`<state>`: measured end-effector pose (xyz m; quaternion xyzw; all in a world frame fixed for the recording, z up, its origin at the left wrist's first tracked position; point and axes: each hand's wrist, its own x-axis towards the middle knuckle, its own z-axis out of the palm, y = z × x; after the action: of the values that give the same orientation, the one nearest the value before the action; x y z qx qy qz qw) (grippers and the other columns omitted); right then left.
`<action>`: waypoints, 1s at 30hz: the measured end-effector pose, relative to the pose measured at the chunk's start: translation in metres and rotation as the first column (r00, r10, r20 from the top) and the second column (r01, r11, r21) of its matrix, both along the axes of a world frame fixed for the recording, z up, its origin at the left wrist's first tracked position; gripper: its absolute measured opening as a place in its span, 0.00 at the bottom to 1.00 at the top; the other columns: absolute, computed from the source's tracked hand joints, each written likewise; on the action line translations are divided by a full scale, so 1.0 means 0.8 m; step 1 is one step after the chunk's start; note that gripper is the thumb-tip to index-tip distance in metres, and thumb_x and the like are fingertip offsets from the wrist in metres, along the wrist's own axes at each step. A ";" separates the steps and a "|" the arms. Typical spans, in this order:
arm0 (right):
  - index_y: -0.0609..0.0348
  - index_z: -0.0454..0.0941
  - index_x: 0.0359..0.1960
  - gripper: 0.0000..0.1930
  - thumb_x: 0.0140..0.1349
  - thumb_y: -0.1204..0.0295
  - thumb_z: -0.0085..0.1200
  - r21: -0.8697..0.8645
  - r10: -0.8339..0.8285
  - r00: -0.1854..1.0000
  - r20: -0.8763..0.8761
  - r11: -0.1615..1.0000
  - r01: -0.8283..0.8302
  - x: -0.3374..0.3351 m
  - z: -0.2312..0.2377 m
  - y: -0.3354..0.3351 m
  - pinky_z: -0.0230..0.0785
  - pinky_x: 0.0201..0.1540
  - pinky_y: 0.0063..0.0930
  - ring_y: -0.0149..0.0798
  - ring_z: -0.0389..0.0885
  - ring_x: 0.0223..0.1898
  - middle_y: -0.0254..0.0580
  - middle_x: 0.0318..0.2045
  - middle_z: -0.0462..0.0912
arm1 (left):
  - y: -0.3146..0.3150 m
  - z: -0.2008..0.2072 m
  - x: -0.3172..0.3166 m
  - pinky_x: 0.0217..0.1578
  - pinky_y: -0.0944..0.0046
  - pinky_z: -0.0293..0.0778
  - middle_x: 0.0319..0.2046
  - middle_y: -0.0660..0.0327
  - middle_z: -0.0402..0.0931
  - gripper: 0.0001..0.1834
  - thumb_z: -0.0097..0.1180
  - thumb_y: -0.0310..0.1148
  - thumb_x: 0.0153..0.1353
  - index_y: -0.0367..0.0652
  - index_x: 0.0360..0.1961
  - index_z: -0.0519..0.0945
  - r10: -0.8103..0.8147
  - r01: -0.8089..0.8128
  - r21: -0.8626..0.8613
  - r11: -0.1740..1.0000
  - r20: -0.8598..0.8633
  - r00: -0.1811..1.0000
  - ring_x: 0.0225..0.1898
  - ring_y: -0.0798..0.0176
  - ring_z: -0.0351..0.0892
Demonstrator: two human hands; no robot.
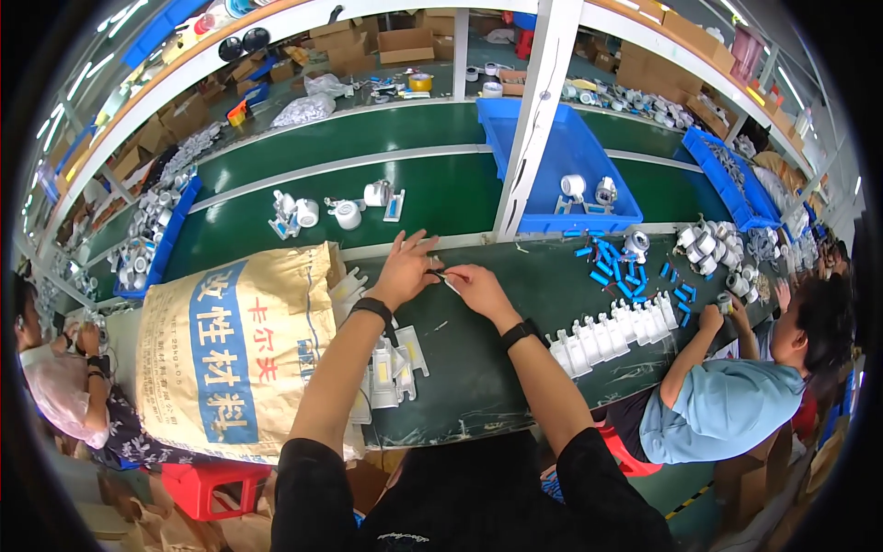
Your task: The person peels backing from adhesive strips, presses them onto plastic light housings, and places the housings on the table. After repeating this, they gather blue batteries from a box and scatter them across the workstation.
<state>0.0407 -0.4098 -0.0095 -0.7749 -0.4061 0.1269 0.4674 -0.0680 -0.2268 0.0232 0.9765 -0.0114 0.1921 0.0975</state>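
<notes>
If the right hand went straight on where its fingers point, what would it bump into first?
The right hand would probably meet the left hand first, just ahead to its left; depth is hard to judge.

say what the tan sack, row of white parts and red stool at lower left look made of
Tan sack: matte, creased paper or woven plastic; the look leaves it open.
Row of white parts: probably smooth moulded plastic, given the repeated shapes.
Red stool: likely plastic, slightly shiny, evenly coloured with rounded edges.
</notes>
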 end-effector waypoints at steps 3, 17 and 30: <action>0.59 0.84 0.47 0.10 0.66 0.71 0.59 0.103 -0.011 0.999 0.046 0.995 0.006 0.001 -0.002 0.002 0.77 0.44 0.34 0.46 0.86 0.38 0.50 0.39 0.86 | -0.004 -0.005 0.006 0.74 0.32 0.39 0.67 0.64 0.71 0.06 0.66 0.41 0.59 0.57 0.35 0.91 -0.078 0.076 -0.048 0.996 -0.026 0.997 0.75 0.51 0.55; 0.58 0.82 0.45 0.09 0.62 0.75 0.60 0.160 0.029 0.965 0.260 0.984 -0.073 -0.005 0.011 -0.006 0.79 0.39 0.40 0.53 0.85 0.36 0.50 0.36 0.84 | 0.027 0.022 -0.013 0.67 0.42 0.60 0.65 0.51 0.71 0.22 0.71 0.33 0.53 0.53 0.51 0.85 0.110 -0.101 -0.232 0.967 0.025 0.994 0.68 0.43 0.66; 0.62 0.78 0.35 0.09 0.60 0.72 0.65 0.086 0.024 0.965 0.263 0.995 -0.049 0.003 0.013 0.006 0.77 0.34 0.36 0.49 0.85 0.28 0.50 0.27 0.85 | 0.037 0.036 -0.113 0.55 0.56 0.76 0.57 0.60 0.78 0.23 0.59 0.18 0.50 0.47 0.48 0.84 -0.020 0.050 0.098 0.994 -0.291 0.956 0.59 0.53 0.76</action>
<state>0.0428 -0.4052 0.0011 -0.7550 -0.4839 0.0134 0.4424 -0.1584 -0.1971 0.0520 0.9974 -0.0242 0.0444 0.0505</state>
